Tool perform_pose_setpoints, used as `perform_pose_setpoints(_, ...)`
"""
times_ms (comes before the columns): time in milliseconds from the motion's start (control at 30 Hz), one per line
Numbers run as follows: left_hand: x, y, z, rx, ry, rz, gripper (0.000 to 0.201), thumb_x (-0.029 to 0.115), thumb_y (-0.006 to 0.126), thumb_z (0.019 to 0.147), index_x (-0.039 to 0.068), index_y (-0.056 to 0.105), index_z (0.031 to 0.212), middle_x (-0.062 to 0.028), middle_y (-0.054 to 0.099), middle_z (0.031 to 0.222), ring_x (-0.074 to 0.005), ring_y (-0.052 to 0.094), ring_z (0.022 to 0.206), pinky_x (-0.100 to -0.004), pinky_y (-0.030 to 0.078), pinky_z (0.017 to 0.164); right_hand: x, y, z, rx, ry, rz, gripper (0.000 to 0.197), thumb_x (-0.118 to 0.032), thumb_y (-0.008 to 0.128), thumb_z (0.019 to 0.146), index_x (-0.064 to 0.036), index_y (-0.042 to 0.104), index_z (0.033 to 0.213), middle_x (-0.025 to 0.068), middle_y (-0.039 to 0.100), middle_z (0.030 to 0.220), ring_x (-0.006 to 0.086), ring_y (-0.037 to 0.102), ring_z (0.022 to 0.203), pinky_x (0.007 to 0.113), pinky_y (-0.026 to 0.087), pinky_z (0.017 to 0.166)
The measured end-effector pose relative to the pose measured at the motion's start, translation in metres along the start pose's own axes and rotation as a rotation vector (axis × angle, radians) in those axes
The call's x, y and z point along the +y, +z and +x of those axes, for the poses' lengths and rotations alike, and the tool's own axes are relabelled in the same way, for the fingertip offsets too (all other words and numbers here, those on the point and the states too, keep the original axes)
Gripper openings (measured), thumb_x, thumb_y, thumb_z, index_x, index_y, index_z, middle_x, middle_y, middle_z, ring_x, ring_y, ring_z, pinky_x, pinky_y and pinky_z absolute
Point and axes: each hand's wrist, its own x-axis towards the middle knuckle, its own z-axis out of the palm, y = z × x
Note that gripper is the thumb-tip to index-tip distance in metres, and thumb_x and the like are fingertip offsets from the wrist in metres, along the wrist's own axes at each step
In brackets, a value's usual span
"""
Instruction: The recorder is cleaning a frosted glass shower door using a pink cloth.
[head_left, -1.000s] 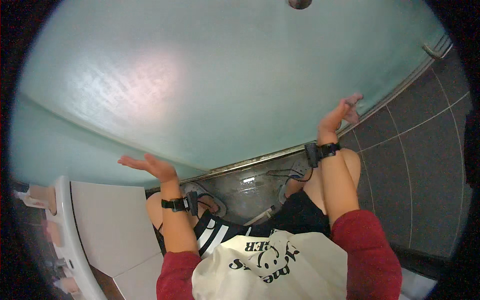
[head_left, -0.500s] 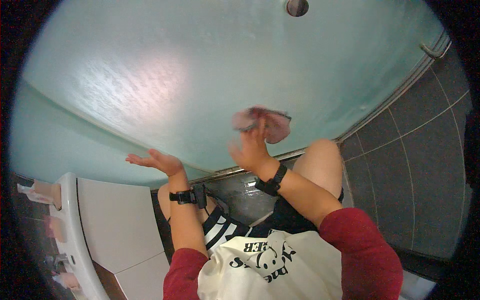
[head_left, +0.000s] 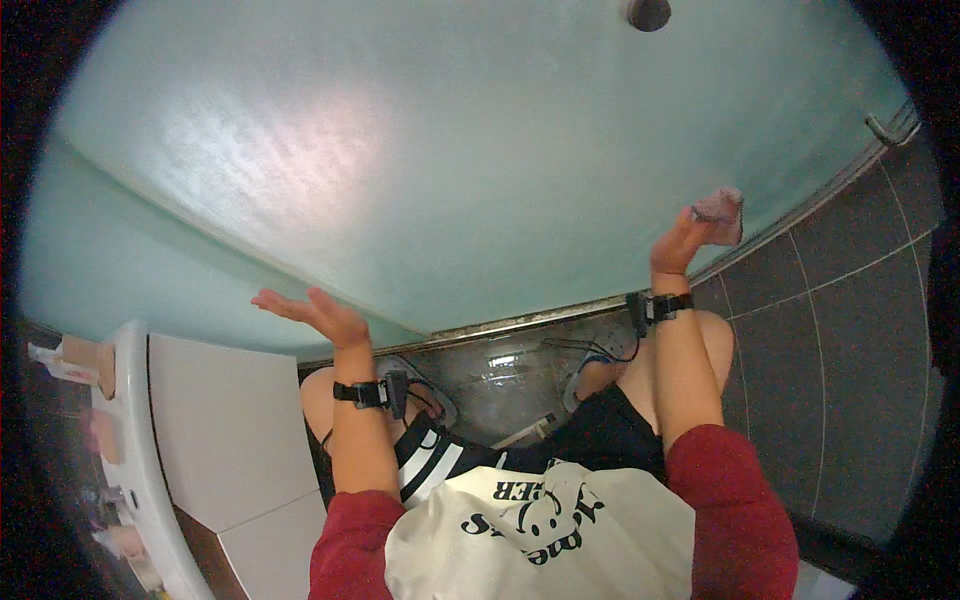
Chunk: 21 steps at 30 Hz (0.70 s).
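A small pink cloth (head_left: 722,218) lies against the pale green frosted glass panel (head_left: 500,180), close to its lower right edge. My right hand (head_left: 677,247) holds the cloth, its fingertips partly hidden by the fabric. Off to the left, my left hand (head_left: 328,318) has its fingers stretched out and nothing in them. It is nearest to the glass by the panel's upright seam; whether it touches the glass I cannot tell.
A grey tiled wall (head_left: 780,350) meets the glass on the right, near a metal handle (head_left: 893,130). A round dark knob (head_left: 649,14) sits farther up. At left stand a white basin (head_left: 135,400) and cabinet (head_left: 225,430). Below is a wet floor (head_left: 490,375).
My right hand has swept the cloth rightward across the glass, from near the middle to the right edge. My left hand has stayed almost in place, fingers still spread.
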Motion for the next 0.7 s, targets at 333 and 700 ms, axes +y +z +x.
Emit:
perform_pose_setpoints(333, -0.012, -0.001, 0.009, 0.158, -0.02, -0.013, 0.07, 0.035, 0.031, 0.102, -0.003, -0.006, 0.148, -0.025, -0.012, 0.154, -0.0371, -0.007, 0.144, -0.0513, 0.002, 0.116, -0.134, 0.074, -0.062, -0.006, -0.407, -0.028, 0.048, -0.018, 0.049, 0.092, 0.0081, 0.039, 0.132, 0.0289, 0.039, 0.136, 0.0399, 0.034, 0.13, 0.049, 0.021, 0.11)
perform_pose_setpoints(700, -0.035, -0.006, -0.004, 0.087, -0.023, 0.111, 0.071, 0.041, 0.026, 0.102, -0.005, -0.005, 0.147, -0.0283, -0.011, 0.153, -0.0403, -0.007, 0.143, -0.0512, 0.0, 0.116, -0.234, 0.088, -0.1, -0.456, -0.701, 0.057, 0.029, -0.011, 0.062, 0.072, -0.0121, 0.067, 0.1, 0.0084, 0.061, 0.111, 0.0288, 0.061, 0.088, 0.045, 0.047, 0.079)
